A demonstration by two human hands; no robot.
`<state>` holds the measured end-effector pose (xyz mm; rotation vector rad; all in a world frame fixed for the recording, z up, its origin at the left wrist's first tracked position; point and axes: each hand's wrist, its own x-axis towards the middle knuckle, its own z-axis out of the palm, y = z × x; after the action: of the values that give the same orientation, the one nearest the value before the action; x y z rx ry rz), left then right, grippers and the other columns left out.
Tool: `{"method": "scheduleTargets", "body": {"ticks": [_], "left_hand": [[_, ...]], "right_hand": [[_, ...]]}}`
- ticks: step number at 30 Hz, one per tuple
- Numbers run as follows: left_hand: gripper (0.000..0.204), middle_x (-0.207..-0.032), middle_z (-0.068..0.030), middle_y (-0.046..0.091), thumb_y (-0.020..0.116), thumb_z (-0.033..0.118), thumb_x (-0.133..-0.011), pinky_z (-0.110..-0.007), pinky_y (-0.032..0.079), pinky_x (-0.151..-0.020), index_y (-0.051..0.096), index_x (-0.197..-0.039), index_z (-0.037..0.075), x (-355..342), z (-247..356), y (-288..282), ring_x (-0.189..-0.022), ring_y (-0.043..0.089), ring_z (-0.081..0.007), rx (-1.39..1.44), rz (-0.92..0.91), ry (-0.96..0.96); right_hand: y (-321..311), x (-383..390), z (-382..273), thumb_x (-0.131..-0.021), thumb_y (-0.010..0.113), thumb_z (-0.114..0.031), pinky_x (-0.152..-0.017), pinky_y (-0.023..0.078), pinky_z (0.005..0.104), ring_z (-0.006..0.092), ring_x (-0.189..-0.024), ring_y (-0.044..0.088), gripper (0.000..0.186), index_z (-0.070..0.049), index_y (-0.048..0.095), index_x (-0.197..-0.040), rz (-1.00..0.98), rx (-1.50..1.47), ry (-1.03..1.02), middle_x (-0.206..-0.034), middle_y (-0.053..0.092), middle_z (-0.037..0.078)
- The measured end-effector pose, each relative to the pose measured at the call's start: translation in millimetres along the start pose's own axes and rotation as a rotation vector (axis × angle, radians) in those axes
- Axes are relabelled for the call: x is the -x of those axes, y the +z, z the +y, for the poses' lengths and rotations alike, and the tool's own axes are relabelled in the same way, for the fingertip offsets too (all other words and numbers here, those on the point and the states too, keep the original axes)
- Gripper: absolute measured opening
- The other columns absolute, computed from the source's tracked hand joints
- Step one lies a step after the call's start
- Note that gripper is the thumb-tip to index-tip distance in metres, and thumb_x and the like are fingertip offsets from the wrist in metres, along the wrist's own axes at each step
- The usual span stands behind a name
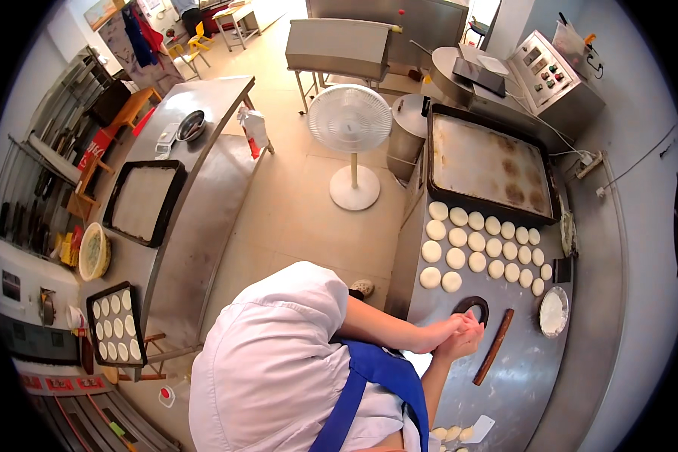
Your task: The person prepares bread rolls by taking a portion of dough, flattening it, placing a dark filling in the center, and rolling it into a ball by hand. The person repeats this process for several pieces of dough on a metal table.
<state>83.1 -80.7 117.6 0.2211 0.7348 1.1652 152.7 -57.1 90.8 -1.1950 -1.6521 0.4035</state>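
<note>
My left hand [441, 332] and my right hand [461, 343] are pressed together above the steel worktable, fingers closed over each other. Whatever lies between the palms is hidden. Just beyond them is a dark, curved, ring-like thing [481, 303], partly covered by my fingers. A brown wooden rolling pin [494, 348] lies to the right of my hands. Rows of flat, round, pale dough pieces [477, 242] cover the table farther up. A bowl of white flour [554, 313] stands at the right. Near the lower edge are small dough lumps [452, 434] and a white scraper [478, 430].
A large dark-rimmed baking tray [493, 160] borders the dough rounds at the far end. A white fan [354, 188] stands on the floor beside the worktable [505, 407]. At left, another steel table [196, 218] bears an unfilled tray [143, 202] and one with dough rounds [116, 325].
</note>
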Motion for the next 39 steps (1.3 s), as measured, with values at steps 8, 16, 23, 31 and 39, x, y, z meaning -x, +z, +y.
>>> {"method": "scheduleTargets", "body": {"ticks": [8,16,23,31,39], "left_hand": [[0.066,-0.138,-0.0106,0.039,0.038,0.05,-0.096,-0.034,0.034,-0.102,0.017,-0.148,0.015,-2,5,18,-0.129,0.035,-0.0212,-0.504,0.011,-0.068],[0.041,-0.115,-0.0039,0.058,0.055,0.036,-0.095,-0.028,0.047,-0.086,0.047,-0.127,0.01,-22,-10,-8,-0.106,0.054,-0.0123,-0.392,-0.163,0.067],[0.036,-0.106,-0.0023,0.057,0.045,0.036,-0.1,-0.028,0.047,-0.082,0.047,-0.125,0.01,-25,-19,-11,-0.1,0.054,-0.0125,-0.145,-0.246,-0.128],[0.037,-0.11,-0.0041,0.057,0.041,0.041,-0.1,-0.032,0.049,-0.085,0.051,-0.115,0.008,-25,2,-5,-0.102,0.056,-0.0153,0.3,-0.272,-0.334],[0.037,-0.096,-0.0029,0.061,0.05,0.041,-0.097,-0.03,0.048,-0.074,0.056,-0.107,0.006,-33,-14,-15,-0.086,0.057,-0.0137,-0.104,-0.095,-0.08]], "right_hand": [[-19,-8,3,-0.093,0.051,-0.021,-0.063,0.051,0.0322,0.02,-0.056,0.056,0.035,-0.005,0.05,-0.062,-0.024,0.384,0.239,-0.056,0.055,0.005],[-14,-19,-24,-0.101,0.022,-0.039,-0.09,0.046,0.0361,0.0234,-0.076,0.064,0.059,0.006,0.056,-0.118,0.232,-0.393,0.241,-0.083,0.068,0.015],[-37,-20,-9,-0.101,0.024,-0.044,-0.105,0.034,0.0398,0.0263,-0.095,0.063,0.06,0.0,0.035,-0.141,0.017,-0.403,0.339,-0.089,0.068,0.015],[-42,-3,2,-0.101,0.031,-0.028,-0.107,0.028,0.0458,0.0341,-0.128,0.043,0.045,0.0,0.064,-0.109,-0.172,0.051,0.056,-0.124,0.059,0.015],[-31,-7,4,-0.103,0.025,-0.033,-0.114,0.011,0.0462,0.0282,-0.141,0.025,0.047,-0.003,0.057,-0.121,-0.305,0.124,0.105,-0.137,0.052,0.007]]}}
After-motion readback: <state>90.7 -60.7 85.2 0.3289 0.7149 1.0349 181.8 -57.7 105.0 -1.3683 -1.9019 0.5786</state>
